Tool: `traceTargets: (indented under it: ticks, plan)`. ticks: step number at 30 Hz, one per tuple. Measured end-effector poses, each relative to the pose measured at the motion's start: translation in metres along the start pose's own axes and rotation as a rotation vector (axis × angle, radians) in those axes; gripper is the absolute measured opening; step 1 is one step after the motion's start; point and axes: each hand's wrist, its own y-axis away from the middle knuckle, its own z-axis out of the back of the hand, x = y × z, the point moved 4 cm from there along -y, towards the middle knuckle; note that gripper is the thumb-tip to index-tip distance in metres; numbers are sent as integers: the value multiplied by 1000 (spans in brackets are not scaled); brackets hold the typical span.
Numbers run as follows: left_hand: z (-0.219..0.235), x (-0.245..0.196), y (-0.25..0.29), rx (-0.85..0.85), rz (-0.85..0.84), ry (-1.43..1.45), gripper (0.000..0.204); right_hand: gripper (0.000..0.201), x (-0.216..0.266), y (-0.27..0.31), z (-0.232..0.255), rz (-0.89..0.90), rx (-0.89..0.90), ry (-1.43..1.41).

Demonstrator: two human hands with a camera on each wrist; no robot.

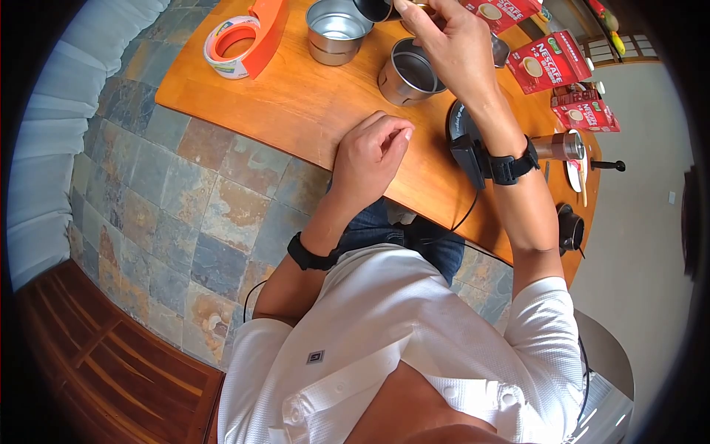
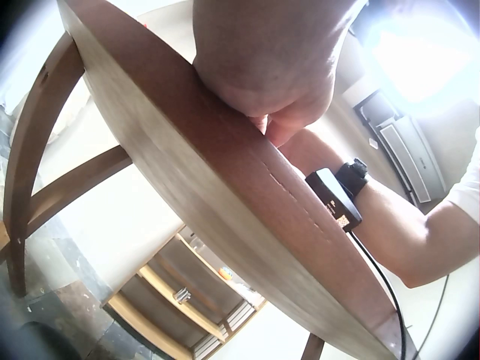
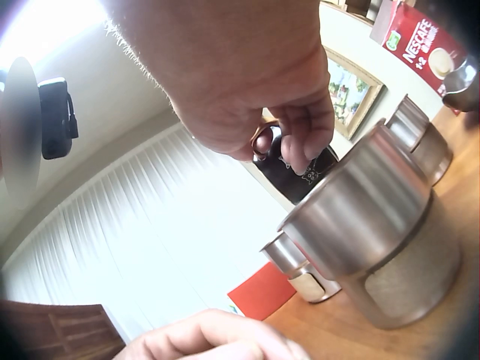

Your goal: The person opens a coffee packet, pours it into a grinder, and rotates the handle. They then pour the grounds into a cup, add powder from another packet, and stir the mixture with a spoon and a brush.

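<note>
My right hand (image 1: 462,52) grips a small black cup (image 3: 289,180) with a white print by its ring handle, fingers hooked through it. The black cup is tilted and held near two steel cups, cut off by the top of the head view. One steel cup (image 1: 403,85) stands below my right hand; the other steel cup (image 1: 336,48) stands farther left. In the right wrist view the nearer steel cup (image 3: 360,210) overlaps the black one. My left hand (image 1: 373,152) rests at the table's near edge, fingers loosely curled, holding nothing.
An orange tape dispenser (image 1: 264,41) lies at the left on the wooden table (image 1: 288,111). Red Nescafe boxes (image 1: 547,63) line the far right. A round black disc (image 1: 460,122) with lettering sits under my right wrist. A brownish cylinder (image 1: 558,146) lies farther right.
</note>
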Motion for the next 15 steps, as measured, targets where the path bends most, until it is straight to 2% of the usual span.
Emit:
traceTargets:
  ticks: [10,12,15]
  plan:
    - [0,0,0,8,6,-13,9,26,1,0,1,-7,12,2]
    - [0,-1,0,23,57,8,9,26,0,0,1,-18,19,5]
    - [-1,0,1,3,8,-14,10,27,1,0,1,-10,15,15]
